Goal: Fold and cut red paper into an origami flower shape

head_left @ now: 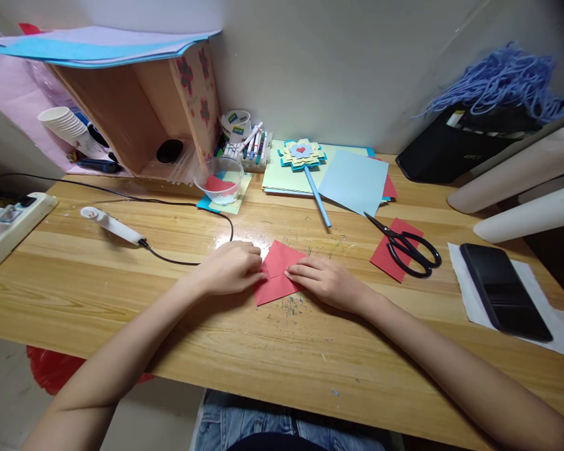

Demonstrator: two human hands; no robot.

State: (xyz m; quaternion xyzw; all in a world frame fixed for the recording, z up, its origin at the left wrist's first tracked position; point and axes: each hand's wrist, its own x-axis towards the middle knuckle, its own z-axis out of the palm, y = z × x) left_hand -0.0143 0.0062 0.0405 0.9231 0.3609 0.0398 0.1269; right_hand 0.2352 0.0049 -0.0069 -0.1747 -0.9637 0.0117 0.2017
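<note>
A square of red paper (278, 263) lies on the wooden table before me, with a crease line across its middle. My left hand (232, 268) has its fingers curled and closed on the paper's left edge. From the right, my right hand (326, 280) holds the opposite side, fingers together and tips pressed on the paper. Any fold under the fingertips is hidden. To the right, black-handled scissors (411, 252) rest on another red paper piece (384, 258). Beyond the hands lies a layered paper flower (302, 154) with a blue stem (318, 197).
A glue gun (113, 227) with a cord lies left, near a power strip (16, 225). A clear bowl (219, 181) holds red scraps. Colored sheets (355, 181), markers (254, 147) and a cardboard box (136, 119) stand behind. A phone (505, 291) lies right, near paper rolls (526, 169).
</note>
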